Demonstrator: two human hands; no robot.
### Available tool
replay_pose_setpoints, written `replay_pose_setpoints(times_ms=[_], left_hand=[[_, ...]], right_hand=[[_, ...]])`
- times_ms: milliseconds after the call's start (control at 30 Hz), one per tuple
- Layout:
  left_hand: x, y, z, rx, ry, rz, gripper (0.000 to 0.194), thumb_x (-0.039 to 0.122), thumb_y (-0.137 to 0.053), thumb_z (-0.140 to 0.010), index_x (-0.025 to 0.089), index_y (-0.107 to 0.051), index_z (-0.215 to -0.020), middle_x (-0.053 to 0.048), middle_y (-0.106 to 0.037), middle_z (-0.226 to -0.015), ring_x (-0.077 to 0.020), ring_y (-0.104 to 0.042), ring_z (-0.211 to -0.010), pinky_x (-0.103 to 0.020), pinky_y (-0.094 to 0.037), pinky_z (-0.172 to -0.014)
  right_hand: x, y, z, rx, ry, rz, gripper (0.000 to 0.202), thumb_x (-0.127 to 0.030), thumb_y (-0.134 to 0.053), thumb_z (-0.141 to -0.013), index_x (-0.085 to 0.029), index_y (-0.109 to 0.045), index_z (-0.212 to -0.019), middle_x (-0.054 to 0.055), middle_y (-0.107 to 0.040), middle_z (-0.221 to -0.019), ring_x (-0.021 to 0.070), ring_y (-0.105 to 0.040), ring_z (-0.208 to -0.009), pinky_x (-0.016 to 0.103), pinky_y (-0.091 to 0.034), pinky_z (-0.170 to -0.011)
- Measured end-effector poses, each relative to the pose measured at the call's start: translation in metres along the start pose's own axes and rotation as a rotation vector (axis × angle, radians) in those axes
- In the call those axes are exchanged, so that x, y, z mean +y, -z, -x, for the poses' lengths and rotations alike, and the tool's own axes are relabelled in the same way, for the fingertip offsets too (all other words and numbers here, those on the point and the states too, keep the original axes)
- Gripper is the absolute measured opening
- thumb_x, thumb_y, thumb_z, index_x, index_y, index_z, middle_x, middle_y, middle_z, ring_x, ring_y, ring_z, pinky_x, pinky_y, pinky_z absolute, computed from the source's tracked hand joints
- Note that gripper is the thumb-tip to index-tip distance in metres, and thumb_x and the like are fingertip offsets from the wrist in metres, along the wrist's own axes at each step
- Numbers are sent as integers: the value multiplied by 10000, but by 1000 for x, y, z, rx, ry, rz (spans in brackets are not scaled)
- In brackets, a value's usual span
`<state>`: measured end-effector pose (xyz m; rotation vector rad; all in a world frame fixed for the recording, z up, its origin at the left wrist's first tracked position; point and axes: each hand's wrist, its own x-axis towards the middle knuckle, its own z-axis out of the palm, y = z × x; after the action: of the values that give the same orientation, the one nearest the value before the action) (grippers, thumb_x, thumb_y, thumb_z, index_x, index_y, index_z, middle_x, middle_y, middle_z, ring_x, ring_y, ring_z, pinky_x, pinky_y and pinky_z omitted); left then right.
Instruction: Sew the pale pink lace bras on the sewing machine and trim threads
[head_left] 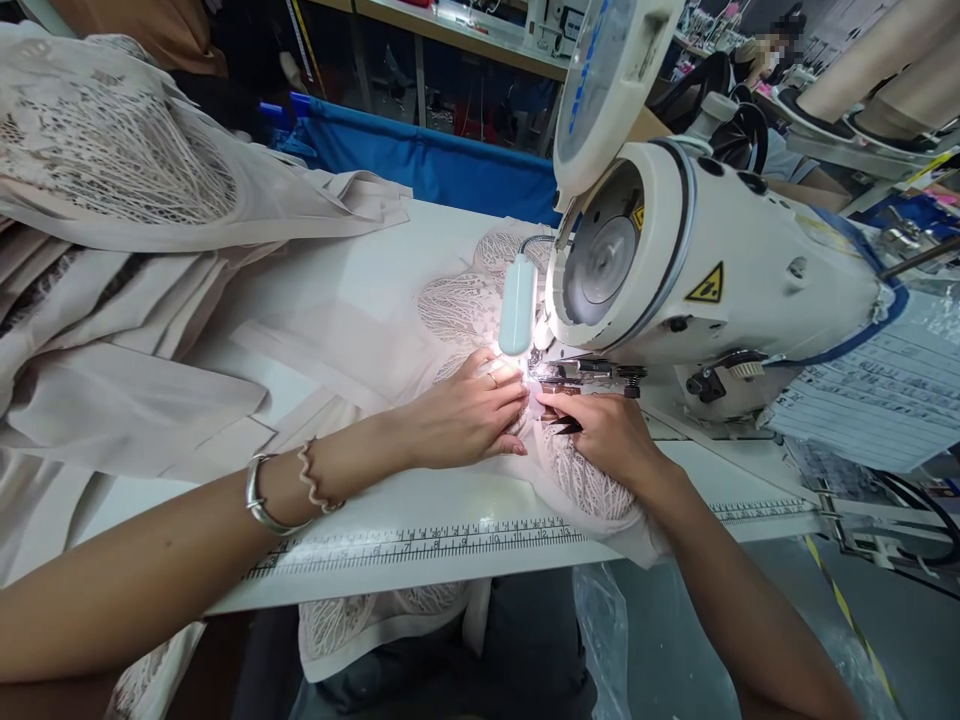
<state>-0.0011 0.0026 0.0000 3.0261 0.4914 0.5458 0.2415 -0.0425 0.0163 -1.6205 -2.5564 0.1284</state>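
Note:
Pale pink lace fabric (457, 305) lies under the needle area of a white sewing machine (742, 255). My left hand (469, 415) rests palm down on the fabric, fingers spread a little, just left of the needle. To the right of the needle, my right hand (607, 430) is curled with its index finger stretched toward the fabric edge. Dark scissor-like blades (566, 425) stick out beneath that finger, their handles hidden in the hand. A small lit lamp (517, 305) hangs above my left fingertips. More lace (589, 480) runs between my hands toward the table's front edge.
Piled lace and mesh pieces (127, 390) cover the table's left side. A ruler strip (450, 545) runs along the front edge. Behind the table hangs a blue cloth bin (435, 165). Written sheets (877, 385) lie at the right. A person is far back at the upper right.

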Motion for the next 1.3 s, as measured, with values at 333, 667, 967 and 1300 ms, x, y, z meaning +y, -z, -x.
replay_pose_setpoints(times_ms=[333, 667, 967, 1300], left_hand=[[-2, -3, 1, 27, 32, 11, 510, 527, -317, -1073, 145, -643, -1161, -163, -676, -1218, -351, -553, -1199, -549, -301, -1021], [0, -5, 0, 28, 96, 20, 463, 489, -324, -1079, 162, -648, -1120, -142, -679, -1115, -315, -585, -1076, -537, -298, -989], [3, -12, -1, 89, 60, 3, 478, 467, -289, -1090, 150, -643, -1046, -87, -715, -957, -234, -610, -873, -511, -264, -1038], [1, -8, 0, 67, 59, 2, 476, 468, -306, -1090, 131, -642, -1065, -147, -715, -1145, -306, -612, -1102, -530, -251, -1042]], right_hand=[[6, 5, -8, -52, 25, -3, 561, -7, -509, -836, -300, -714, -1269, -2, -793, -1124, 190, -724, -980, 268, -533, -750], [12, 4, 10, 40, -51, 33, 216, -300, -642, -903, -263, -728, -1099, 21, -792, -936, 198, -694, -772, 272, -421, -650], [2, 8, 21, -89, -23, 105, 736, -31, -463, -735, -284, -578, -1417, -21, -686, -652, 169, -523, -553, 271, -267, -547], [1, 14, 2, -166, -51, 63, 733, -13, -456, -786, -313, -576, -1443, 1, -765, -803, 173, -578, -629, 268, -288, -558]])
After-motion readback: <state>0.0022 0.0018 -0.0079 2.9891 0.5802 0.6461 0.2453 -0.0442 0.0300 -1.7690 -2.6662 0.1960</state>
